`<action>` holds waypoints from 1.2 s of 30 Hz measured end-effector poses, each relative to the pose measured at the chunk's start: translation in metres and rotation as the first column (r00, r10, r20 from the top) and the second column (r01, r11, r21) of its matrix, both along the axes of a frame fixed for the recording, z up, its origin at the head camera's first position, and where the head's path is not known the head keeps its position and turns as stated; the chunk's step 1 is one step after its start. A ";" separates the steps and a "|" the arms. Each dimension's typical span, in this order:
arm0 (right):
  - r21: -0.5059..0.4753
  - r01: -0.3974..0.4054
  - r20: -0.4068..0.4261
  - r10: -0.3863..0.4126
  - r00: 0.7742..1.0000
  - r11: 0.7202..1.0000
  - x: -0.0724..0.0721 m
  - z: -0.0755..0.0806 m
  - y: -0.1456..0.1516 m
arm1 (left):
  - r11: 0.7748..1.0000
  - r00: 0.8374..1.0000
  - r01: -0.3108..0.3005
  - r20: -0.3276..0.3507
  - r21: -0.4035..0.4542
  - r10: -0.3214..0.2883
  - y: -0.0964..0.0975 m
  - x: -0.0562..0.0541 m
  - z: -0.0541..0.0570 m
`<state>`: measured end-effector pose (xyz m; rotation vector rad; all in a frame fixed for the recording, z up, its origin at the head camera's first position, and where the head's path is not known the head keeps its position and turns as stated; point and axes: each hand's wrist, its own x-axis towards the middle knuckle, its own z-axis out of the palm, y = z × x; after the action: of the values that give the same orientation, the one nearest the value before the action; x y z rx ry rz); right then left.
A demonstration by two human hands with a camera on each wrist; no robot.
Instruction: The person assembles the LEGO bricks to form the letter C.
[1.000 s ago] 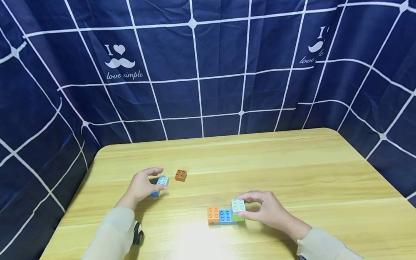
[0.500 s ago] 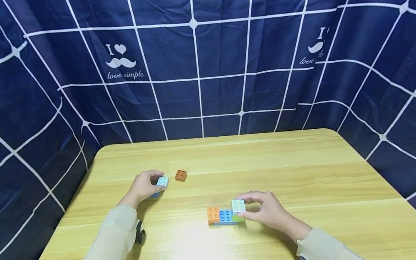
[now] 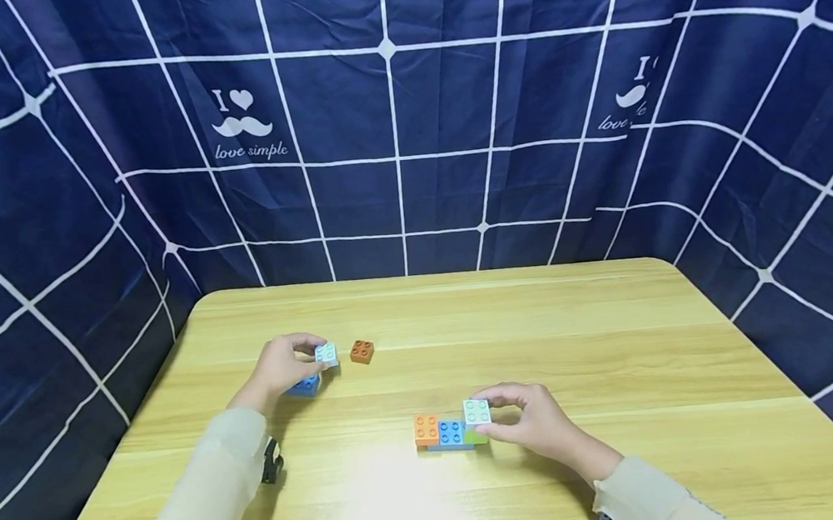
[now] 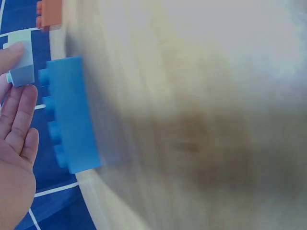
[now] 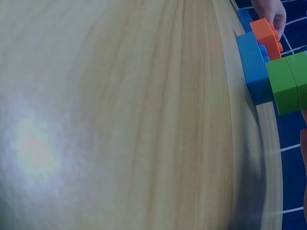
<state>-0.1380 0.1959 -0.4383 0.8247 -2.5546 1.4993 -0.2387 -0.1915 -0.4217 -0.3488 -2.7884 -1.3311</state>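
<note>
My left hand [image 3: 281,367] pinches a pale blue 2x2 toy brick [image 3: 326,353] between thumb and fingers. In the left wrist view that pale brick [image 4: 22,62] is apart from a longer blue brick [image 4: 74,115], which lies on the table with its studs up. Nearer the front, my right hand [image 3: 535,418] grips a pale-topped green brick [image 3: 477,411] at the right end of a small build. Blue studs [image 3: 451,432] show between it and an orange brick [image 3: 426,429] at the left end. The right wrist view shows green bricks [image 5: 282,86] stacked on a blue base [image 5: 254,69].
A brown-orange 2x2 brick [image 3: 362,351] lies just right of my left hand. The wooden table [image 3: 543,323] has a bright glare spot at its front. Dark blue gridded cloth [image 3: 432,108] hangs behind it and at both sides.
My left fingers have closed on the pale blue brick and moved it slightly away from me, baring more of the longer blue brick. The right hand and the build stay put.
</note>
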 end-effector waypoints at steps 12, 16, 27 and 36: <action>-0.002 0.007 0.031 -0.007 0.999 1.000 -0.001 0.001 0.001 | 0.982 0.974 0.174 -0.160 0.067 -0.162 0.040 0.017 0.027; 0.005 0.012 0.031 -0.012 0.999 1.000 -0.002 0.001 0.001 | 0.964 0.963 0.250 -0.130 0.092 -0.237 0.066 0.027 0.032; 0.001 0.011 0.016 -0.011 1.000 1.000 -0.002 0.001 0.001 | 0.904 0.906 0.417 -0.129 0.093 -0.404 0.128 0.055 0.036; 0.008 0.014 0.022 -0.015 1.000 1.000 -0.001 0.002 0.003 | 0.877 0.877 0.476 -0.102 0.058 -0.469 0.159 0.071 0.035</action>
<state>-0.1392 0.1988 -0.4362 0.7933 -2.5784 1.5033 -0.1679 -0.0329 -0.3863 -1.1170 -2.6632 -1.4571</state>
